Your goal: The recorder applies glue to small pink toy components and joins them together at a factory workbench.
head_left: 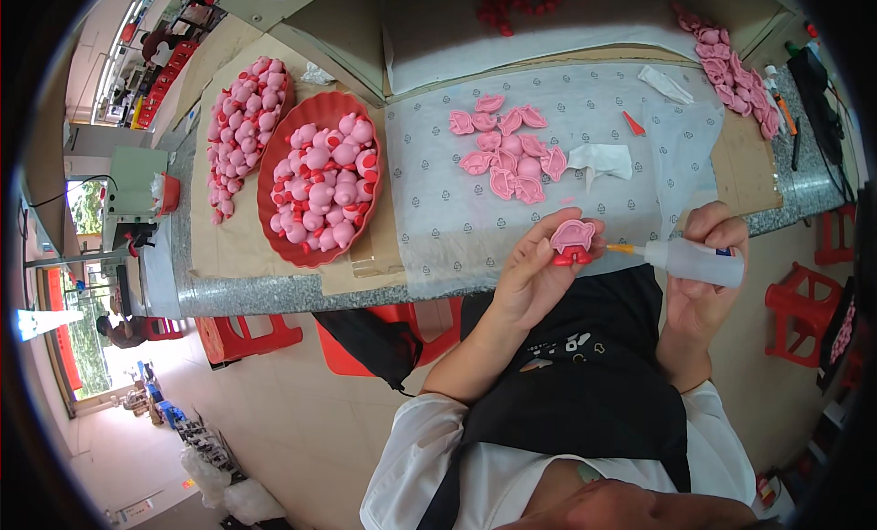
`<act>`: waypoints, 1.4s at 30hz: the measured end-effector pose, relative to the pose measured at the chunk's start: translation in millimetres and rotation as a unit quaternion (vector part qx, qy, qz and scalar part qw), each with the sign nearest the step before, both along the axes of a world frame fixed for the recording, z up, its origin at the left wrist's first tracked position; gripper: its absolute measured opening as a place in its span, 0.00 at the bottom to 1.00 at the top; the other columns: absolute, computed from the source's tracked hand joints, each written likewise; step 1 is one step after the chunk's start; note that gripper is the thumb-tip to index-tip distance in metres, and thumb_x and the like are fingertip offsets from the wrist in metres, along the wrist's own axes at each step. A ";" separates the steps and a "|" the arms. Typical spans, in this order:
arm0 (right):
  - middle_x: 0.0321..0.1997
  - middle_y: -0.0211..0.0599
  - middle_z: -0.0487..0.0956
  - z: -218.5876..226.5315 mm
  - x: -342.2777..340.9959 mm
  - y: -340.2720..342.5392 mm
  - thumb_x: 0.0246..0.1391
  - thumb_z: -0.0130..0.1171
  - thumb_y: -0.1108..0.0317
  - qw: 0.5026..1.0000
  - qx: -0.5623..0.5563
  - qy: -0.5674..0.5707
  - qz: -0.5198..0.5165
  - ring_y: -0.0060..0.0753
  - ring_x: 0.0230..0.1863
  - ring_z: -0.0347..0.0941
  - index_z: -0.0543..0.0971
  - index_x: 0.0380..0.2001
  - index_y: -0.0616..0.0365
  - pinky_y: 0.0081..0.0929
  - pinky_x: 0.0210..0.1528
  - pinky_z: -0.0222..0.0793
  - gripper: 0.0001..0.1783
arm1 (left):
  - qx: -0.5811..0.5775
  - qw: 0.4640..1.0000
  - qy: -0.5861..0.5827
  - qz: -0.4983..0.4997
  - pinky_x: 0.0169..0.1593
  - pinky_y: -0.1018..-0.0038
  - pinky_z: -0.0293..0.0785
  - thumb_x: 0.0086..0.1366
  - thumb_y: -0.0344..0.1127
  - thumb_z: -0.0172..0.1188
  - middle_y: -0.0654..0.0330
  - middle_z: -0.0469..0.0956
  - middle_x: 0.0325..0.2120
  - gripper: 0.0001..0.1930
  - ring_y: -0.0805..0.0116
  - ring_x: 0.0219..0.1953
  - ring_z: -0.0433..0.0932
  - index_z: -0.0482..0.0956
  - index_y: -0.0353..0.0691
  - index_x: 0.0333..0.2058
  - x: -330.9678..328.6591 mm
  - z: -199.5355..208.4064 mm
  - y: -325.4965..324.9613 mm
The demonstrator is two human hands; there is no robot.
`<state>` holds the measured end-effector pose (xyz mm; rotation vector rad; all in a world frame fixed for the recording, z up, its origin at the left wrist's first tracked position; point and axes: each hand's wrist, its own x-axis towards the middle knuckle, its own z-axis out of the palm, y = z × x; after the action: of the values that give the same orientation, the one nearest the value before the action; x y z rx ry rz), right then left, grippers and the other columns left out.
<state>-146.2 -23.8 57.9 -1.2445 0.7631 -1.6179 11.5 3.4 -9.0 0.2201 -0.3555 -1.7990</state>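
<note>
Over the table's front edge, my left hand is closed on a small pink and red toy figure piece, its hollow pink rim facing up. In my right hand lies a translucent white glue bottle, tilted sideways. Its thin amber nozzle points left and reaches close to the piece; whether it touches, I cannot tell. Just beyond my hands, several pink figure parts are grouped on a patterned white sheet. A crumpled white tissue rests beside them.
To the left, a red scalloped basin holds many pink and red pieces, with another heap behind it. More pink parts are piled at the far right. A grey shelf box stands at the back. Red stools are on the floor.
</note>
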 end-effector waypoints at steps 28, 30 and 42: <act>0.31 0.34 0.68 0.9 5.4 15.1 0.15 0.71 0.76 0.966 -0.179 0.162 0.088 0.25 0.22 0.65 0.69 0.29 0.55 0.17 0.22 0.60 0.29 | -0.004 0.998 -0.064 -0.003 0.47 0.68 0.61 0.53 0.40 0.53 0.47 0.65 0.43 0.23 0.58 0.43 0.67 0.63 0.37 0.46 -1.3 -0.6 2.8; 0.31 0.34 0.69 0.2 5.8 15.0 0.16 0.71 0.76 0.965 -0.179 0.169 0.090 0.25 0.23 0.66 0.69 0.29 0.55 0.17 0.23 0.60 0.29 | 0.004 0.999 -0.039 -0.016 0.49 0.70 0.59 0.52 0.38 0.54 0.49 0.66 0.43 0.23 0.63 0.44 0.67 0.63 0.35 0.45 -1.1 2.0 3.1; 0.31 0.36 0.69 -0.6 8.1 13.1 0.17 0.71 0.76 0.964 -0.188 0.173 0.079 0.27 0.23 0.67 0.69 0.29 0.56 0.18 0.22 0.61 0.28 | 0.004 0.999 -0.040 -0.020 0.49 0.69 0.59 0.52 0.37 0.54 0.50 0.66 0.43 0.23 0.63 0.44 0.67 0.63 0.35 0.45 -0.4 0.9 1.7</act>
<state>-138.1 -10.7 57.3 -1.8485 0.5580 -1.4735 11.1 5.2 -8.2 0.2935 -0.4121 -1.8356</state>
